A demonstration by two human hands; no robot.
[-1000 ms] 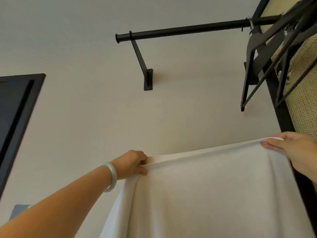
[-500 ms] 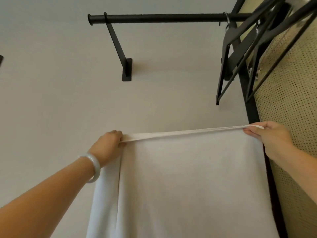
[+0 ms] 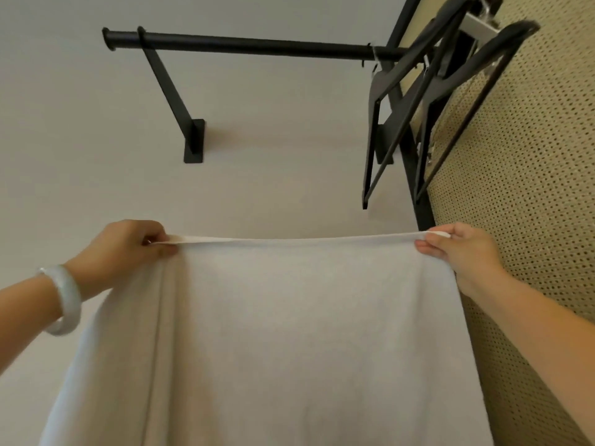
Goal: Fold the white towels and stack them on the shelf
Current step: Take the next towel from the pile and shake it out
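A white towel hangs stretched wide in front of me, its top edge pulled taut and level. My left hand pinches the top left corner, a pale bangle on its wrist. My right hand pinches the top right corner between thumb and fingers. The towel's lower part runs out of the bottom of the view. No shelf is in sight.
A black clothes rail on a wall bracket crosses above the towel. Several dark hangers dangle from its right end. A perforated tan panel with a black frame stands close on the right.
My view has swung right and tilted, so the rail and hangers shifted left. Both hands keep their grip and the towel's top edge is now level and wider spread.
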